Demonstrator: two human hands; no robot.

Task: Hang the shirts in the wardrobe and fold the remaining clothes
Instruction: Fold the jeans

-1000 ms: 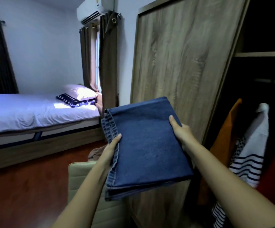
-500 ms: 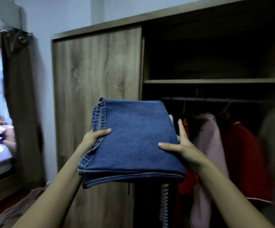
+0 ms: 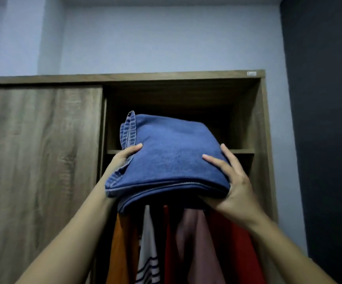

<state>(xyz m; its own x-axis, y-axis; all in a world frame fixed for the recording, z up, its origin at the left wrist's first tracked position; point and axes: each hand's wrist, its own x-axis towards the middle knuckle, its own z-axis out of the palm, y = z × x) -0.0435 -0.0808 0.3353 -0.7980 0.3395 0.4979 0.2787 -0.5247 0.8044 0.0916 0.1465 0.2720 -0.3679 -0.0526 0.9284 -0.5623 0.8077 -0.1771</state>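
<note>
Both hands hold up the folded blue jeans [image 3: 172, 158] in front of the open wardrobe [image 3: 262, 124], just at the height of its shelf [image 3: 242, 151]. The left hand [image 3: 123, 158] grips the left edge with its thumb on top, and the right hand [image 3: 233, 181] grips the right edge, thumb on top and fingers curled under (you can't see those fingertips). Below the fingers hang an orange shirt [image 3: 123, 249], a white striped shirt [image 3: 148, 257], a pink shirt [image 3: 196, 242] and a red shirt [image 3: 237, 249].

Blue denim jeans [image 3: 172, 160] in my hands; brown woodgrain wardrobe [image 3: 43, 160]; hanging shirts: orange [image 3: 123, 249], white with dark stripes [image 3: 148, 261], red [image 3: 241, 255], dusty pink [image 3: 194, 242].
</note>
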